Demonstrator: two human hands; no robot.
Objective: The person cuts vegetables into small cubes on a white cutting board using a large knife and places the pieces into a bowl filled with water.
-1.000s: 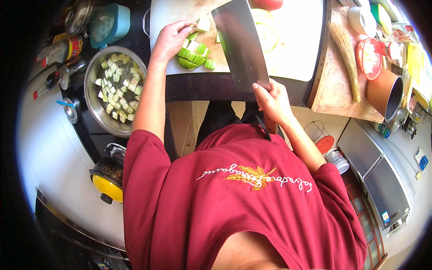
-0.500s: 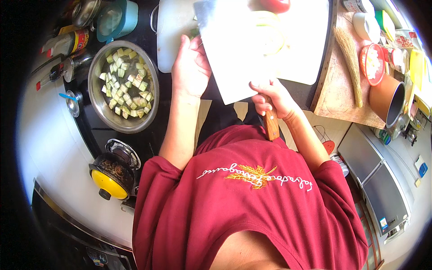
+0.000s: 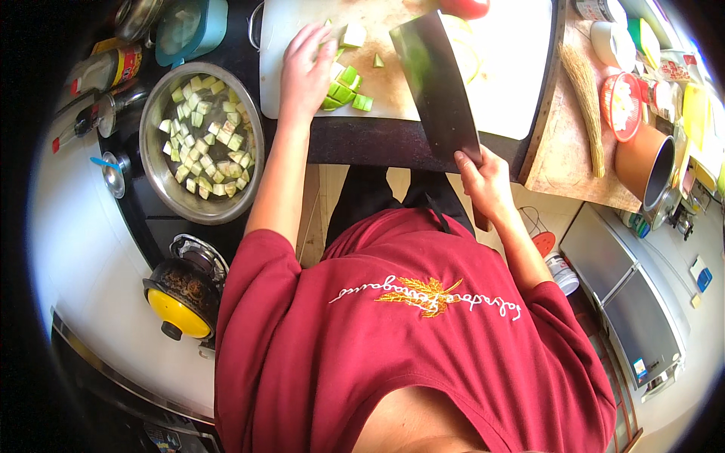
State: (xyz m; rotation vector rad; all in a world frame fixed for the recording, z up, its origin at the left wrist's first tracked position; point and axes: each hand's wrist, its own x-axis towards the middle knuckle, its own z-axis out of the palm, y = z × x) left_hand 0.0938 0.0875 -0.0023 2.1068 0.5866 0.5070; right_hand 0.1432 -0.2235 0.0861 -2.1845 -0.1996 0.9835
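Observation:
My right hand (image 3: 485, 181) is closed round the handle of a cleaver (image 3: 438, 87). Its broad dark blade slants up over the near edge of a white cutting board (image 3: 506, 75). Green-skinned, pale-fleshed vegetable chunks (image 3: 343, 89), perhaps eggplant, lie at the left of the board. Beside them is my left hand (image 3: 306, 72), fingers stretched out over the board's left part; its fingertips touch or nearly touch a few chunks. Partly behind the blade are pale slices (image 3: 464, 49), and a red round vegetable (image 3: 466, 7) is at the far edge.
Left of the board, a steel bowl (image 3: 149, 155) holds cut vegetable cubes in liquid. A yellow-lidded dark pot (image 3: 181, 302) stands nearer. On the right are a straw brush (image 3: 585, 109), a red basket (image 3: 621, 106) and a brown pot (image 3: 642, 162). Bottles (image 3: 102, 72) line the left.
The cleaver has turned from lying broad and bright over the board to a steeper, dark angle, moving right. My left hand has moved from the blade forward to the chunks, now uncovered.

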